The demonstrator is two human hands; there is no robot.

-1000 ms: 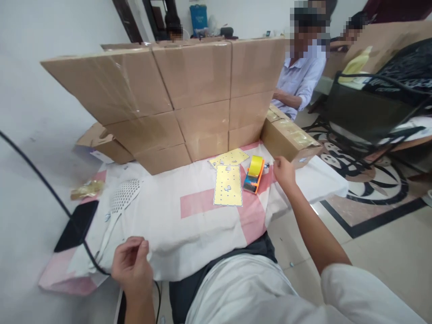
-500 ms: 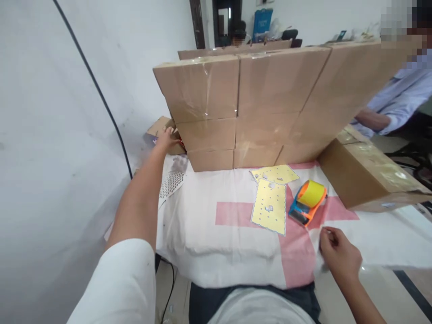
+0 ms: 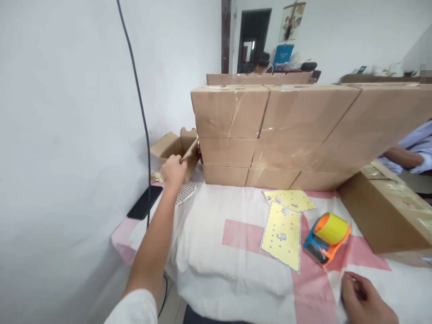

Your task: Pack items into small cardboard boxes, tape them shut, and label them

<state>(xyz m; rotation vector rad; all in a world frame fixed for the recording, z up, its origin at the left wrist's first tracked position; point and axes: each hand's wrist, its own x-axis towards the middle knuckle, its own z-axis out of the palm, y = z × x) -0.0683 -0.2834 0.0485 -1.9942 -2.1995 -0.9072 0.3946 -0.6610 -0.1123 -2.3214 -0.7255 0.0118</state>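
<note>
The left hand [image 3: 173, 170] was closed on the front flap [image 3: 189, 150] of a small open cardboard box [image 3: 171, 146], pinching the flap's edge between thumb and fingers, arm stretched out along the wall. That box sat at the far left corner of the desk [image 3: 209, 252], just beside the stacked wall of sealed cartons [image 3: 286, 130] and touching the lowest of them as far as could be judged. The flap was lifted and the box stood open; something red showed at its right edge, too hidden to identify. Nothing had been taken out of it yet.

The right hand [image 3: 366, 301] rested low at the near right of the desk, fingers curled loosely on the white and pink cloth. It appeared to hold nothing, though the palm was turned away, so this could not be confirmed.

Between the hands, two yellow perforated sheets [image 3: 282, 229] lay flat on the cloth, one overlapping the other, a few small pieces remaining in them. An orange and blue tape dispenser [image 3: 326, 237] with a yellow roll lay just beside them, untouched. A further carton [image 3: 384, 211] lay at the right. A white perforated skimmer [image 3: 186, 191] lay under the left wrist; a black phone [image 3: 144, 203] and a black cable [image 3: 143, 126] sat by the wall. Another person's sleeve [image 3: 418, 144] showed beyond the cartons.
</note>
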